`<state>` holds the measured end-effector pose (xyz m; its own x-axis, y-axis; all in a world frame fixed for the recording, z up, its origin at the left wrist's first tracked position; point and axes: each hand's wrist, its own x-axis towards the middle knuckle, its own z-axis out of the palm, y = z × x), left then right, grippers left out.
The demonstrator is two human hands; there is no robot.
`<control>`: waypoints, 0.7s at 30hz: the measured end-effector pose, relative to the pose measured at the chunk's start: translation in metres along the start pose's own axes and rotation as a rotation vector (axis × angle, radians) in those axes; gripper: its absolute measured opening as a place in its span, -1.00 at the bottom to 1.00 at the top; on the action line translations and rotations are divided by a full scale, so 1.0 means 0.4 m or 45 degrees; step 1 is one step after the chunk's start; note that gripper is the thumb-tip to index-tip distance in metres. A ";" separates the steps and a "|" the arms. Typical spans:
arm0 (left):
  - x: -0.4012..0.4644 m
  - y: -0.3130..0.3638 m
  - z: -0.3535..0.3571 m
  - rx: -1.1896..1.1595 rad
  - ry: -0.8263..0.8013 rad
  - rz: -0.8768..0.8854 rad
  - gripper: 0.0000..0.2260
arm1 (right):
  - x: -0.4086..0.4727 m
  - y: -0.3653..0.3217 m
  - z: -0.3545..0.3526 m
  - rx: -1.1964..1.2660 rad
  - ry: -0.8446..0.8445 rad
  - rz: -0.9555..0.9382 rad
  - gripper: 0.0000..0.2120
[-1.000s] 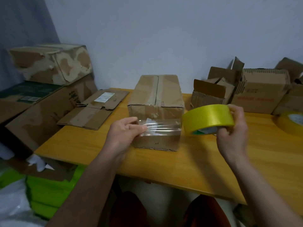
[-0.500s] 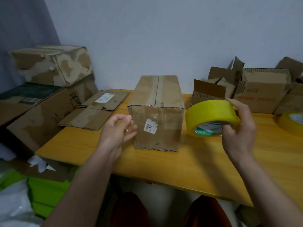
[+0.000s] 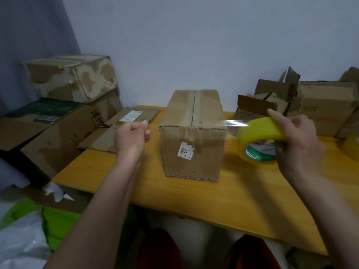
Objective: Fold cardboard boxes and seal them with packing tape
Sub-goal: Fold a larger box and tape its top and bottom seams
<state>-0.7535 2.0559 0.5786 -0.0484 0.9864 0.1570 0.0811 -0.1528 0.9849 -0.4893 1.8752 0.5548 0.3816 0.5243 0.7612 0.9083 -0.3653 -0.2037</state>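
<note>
- Stretching a fresh tape strip (image 3: 231, 122) across the box (image 3: 194, 133) top edge, where half a second before none was out.
- Left hand (image 3: 132, 135) pinched its free end at centre-left; right hand (image 3: 297, 140) gripped the tape roll (image 3: 258, 139) at right.
- Sealing pass probably next.

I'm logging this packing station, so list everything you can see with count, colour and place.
closed cardboard box: one, brown, table centre
yellow roll of packing tape: one, in right hand, clear strip pulled left over the box
second yellow tape roll: one, table's right edge, partly cut off
flattened cardboard box: one, brown, table's left end
open cardboard boxes: several, brown, back right
stacked cardboard boxes: several, brown, left of table
wooden table: one, orange-yellow
left hand: curled, apparently pinching the tape end
right hand: grips the roll
</note>
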 end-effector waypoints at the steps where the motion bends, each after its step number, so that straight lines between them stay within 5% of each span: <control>1: 0.015 0.006 0.005 0.023 -0.009 0.013 -0.75 | 0.007 0.001 0.003 -0.009 -0.013 0.015 -0.29; 17: 0.062 -0.070 0.058 0.156 -0.424 -0.290 -0.68 | -0.026 -0.021 0.090 -0.051 -0.303 -0.087 -0.39; 21: 0.077 -0.052 0.070 0.528 -0.462 -0.245 -0.70 | -0.016 -0.033 0.091 0.042 -0.332 -0.047 -0.39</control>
<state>-0.7289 2.0910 0.5610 0.2372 0.9629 -0.1287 0.4911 -0.0046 0.8711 -0.4973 1.9048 0.5301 0.3755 0.7191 0.5848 0.9259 -0.3191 -0.2021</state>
